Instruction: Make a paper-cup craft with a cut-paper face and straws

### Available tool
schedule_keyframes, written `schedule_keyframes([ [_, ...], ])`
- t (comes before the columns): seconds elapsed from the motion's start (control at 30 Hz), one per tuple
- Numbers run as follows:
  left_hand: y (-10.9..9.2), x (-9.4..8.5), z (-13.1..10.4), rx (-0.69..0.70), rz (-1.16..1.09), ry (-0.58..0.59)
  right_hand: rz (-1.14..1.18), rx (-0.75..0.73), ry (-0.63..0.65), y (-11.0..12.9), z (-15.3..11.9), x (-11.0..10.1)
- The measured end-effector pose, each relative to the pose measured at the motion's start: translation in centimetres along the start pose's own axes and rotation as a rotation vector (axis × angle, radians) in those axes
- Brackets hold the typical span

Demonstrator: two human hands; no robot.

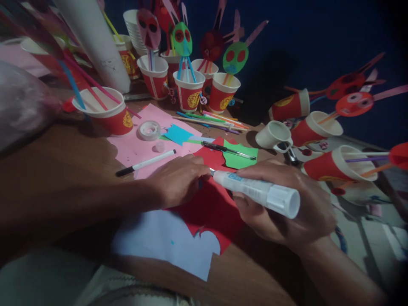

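Note:
My right hand [283,204] grips a white glue bottle [251,187], its tip pointing left and its round base toward me. Close to that tip, the fingers of my left hand [181,176] are pinched together; what they hold is hidden. Beneath both hands lies cut red paper [216,216], partly over a pale blue sheet [159,238]. A black pen [228,149] rests across a green paper scrap [240,155] just beyond my fingers. Beside my left hand, a white marker with a black cap [146,162] lies on pink paper [130,148].
Red and white paper cups [189,91] holding straws and paper rabbit-like heads line the back and right. One cup [106,114] stands at left, near a tape roll [149,130]. Loose straws [213,121] lie behind the papers. A white mug [273,135] stands right of them.

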State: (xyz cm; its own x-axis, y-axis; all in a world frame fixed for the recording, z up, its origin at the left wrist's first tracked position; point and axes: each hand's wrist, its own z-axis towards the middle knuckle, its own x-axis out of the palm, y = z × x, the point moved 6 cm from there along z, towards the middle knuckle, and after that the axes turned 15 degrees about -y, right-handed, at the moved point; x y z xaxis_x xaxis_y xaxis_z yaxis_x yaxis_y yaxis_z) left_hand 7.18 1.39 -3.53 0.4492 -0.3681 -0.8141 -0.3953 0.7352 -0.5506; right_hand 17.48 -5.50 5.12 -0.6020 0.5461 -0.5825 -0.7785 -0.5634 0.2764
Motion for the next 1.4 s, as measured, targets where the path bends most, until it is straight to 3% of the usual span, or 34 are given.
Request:
schedule_keyframes([
  [0.43,-0.1,0.2,0.0,0.0,-0.094,0.01,0.017,0.02,0.007,0.0,0.1,0.1],
  [0.83,0.5,-0.1,0.4,-0.089,-0.178,0.046,-0.033,0.043,-0.006,-0.3,-0.6,0.2],
  [1.0,0.7,-0.1,0.3,-0.039,-0.151,0.028,0.005,0.027,-0.007,-0.3,-0.6,0.2],
  [1.17,0.4,-0.2,0.2,0.015,-0.098,-0.046,-0.008,-0.026,-0.097,-0.1,-0.8,-0.2],
  [1.4,-0.3,0.1,-0.8,0.145,0.15,-0.188,0.02,0.006,-0.015,0.0,-0.4,0.1],
])
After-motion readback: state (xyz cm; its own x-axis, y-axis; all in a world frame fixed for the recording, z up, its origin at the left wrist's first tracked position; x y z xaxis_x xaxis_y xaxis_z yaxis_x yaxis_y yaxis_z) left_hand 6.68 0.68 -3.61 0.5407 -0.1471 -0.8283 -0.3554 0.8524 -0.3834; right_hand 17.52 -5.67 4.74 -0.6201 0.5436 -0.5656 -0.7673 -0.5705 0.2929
